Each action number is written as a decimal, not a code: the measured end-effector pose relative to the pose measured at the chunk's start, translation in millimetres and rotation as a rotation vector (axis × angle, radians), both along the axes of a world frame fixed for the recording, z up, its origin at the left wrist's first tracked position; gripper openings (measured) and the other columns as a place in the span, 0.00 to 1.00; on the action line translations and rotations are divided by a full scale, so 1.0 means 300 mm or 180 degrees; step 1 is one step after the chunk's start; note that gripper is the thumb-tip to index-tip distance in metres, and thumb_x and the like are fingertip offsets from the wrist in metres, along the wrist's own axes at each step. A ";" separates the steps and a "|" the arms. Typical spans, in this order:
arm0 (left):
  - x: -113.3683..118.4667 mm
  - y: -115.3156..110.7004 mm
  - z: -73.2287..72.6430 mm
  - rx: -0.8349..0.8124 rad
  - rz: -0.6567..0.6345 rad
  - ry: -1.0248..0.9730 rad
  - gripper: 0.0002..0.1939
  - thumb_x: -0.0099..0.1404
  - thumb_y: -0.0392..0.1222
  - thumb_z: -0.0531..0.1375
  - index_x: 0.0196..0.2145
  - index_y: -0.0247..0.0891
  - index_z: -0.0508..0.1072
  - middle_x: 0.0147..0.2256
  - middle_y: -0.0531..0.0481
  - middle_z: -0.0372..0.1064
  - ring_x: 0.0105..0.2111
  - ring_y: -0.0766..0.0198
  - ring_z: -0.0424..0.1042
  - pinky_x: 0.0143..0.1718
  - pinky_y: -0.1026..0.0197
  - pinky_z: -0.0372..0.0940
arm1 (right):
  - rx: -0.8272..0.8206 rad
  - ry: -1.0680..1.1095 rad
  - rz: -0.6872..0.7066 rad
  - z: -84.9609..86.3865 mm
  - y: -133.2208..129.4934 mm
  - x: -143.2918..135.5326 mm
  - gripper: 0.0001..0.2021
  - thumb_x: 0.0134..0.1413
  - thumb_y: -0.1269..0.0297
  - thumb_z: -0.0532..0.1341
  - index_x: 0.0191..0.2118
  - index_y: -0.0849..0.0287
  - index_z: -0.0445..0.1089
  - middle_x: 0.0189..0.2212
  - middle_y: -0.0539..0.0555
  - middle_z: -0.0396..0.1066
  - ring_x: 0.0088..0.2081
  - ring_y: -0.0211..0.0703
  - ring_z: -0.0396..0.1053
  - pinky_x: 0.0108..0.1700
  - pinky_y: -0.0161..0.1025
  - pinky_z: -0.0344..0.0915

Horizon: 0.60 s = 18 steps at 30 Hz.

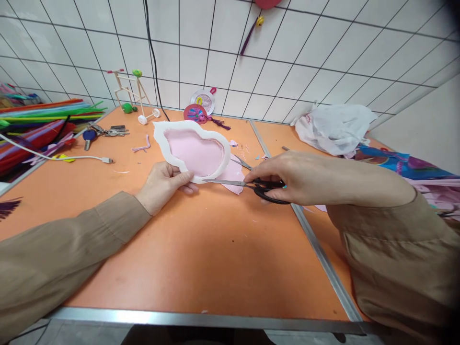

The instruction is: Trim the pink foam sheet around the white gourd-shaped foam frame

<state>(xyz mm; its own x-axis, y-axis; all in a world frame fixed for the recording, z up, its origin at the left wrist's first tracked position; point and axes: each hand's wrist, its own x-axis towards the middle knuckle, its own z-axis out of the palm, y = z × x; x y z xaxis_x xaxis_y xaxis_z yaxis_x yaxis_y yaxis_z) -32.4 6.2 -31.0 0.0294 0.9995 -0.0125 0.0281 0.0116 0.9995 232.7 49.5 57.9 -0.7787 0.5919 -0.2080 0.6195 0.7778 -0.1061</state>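
My left hand (165,184) grips the lower left edge of a craft piece, thumb in front and fingers behind. This piece has a wavy white foam border (224,165) around a pink sheet (194,151), and it is held tilted up off the table. In my right hand (283,175) is a pair of black-handled scissors (247,184), with fingers in the loops. The blades point left and meet the lower edge of the white border. Behind them lies a pink scrap (233,184), partly hidden, with a second metal blade (241,162) near it.
On the left are colourful pipe cleaners (46,120), keys (104,132) and a white cable (72,158). A small stick-built tricycle (132,96) and round tasselled ornaments (197,108) stand along the tiled wall. A white plastic bag (330,127) sits at the back right. Metal strips edge the orange table (201,268).
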 end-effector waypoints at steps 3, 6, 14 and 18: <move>-0.003 0.003 -0.003 0.0063 0.0032 0.0003 0.15 0.52 0.49 0.71 0.27 0.33 0.79 0.24 0.44 0.79 0.25 0.59 0.79 0.30 0.61 0.74 | -0.0013 -0.0153 -0.0114 0.001 -0.007 -0.004 0.08 0.53 0.66 0.57 0.37 0.51 0.71 0.27 0.48 0.72 0.27 0.41 0.65 0.30 0.38 0.53; -0.006 0.005 -0.006 0.0123 0.0052 0.0056 0.15 0.52 0.50 0.71 0.27 0.33 0.79 0.25 0.43 0.79 0.25 0.58 0.79 0.31 0.60 0.74 | 0.0024 -0.0164 -0.0089 -0.004 -0.004 -0.004 0.06 0.53 0.67 0.57 0.35 0.52 0.70 0.25 0.48 0.70 0.27 0.41 0.65 0.30 0.39 0.52; -0.009 0.003 -0.005 0.0095 0.0073 0.0078 0.17 0.53 0.51 0.70 0.28 0.32 0.79 0.25 0.42 0.80 0.26 0.57 0.79 0.32 0.58 0.74 | 0.0188 -0.0121 -0.0056 -0.010 0.005 -0.001 0.05 0.52 0.68 0.56 0.34 0.51 0.68 0.24 0.48 0.68 0.26 0.41 0.64 0.29 0.39 0.50; -0.004 0.001 0.000 0.0075 0.0063 0.0015 0.16 0.53 0.50 0.70 0.28 0.32 0.79 0.25 0.42 0.79 0.25 0.57 0.79 0.31 0.59 0.74 | 0.0207 -0.0034 0.0004 -0.018 0.007 -0.009 0.04 0.51 0.69 0.56 0.32 0.53 0.67 0.23 0.47 0.66 0.24 0.39 0.61 0.30 0.39 0.50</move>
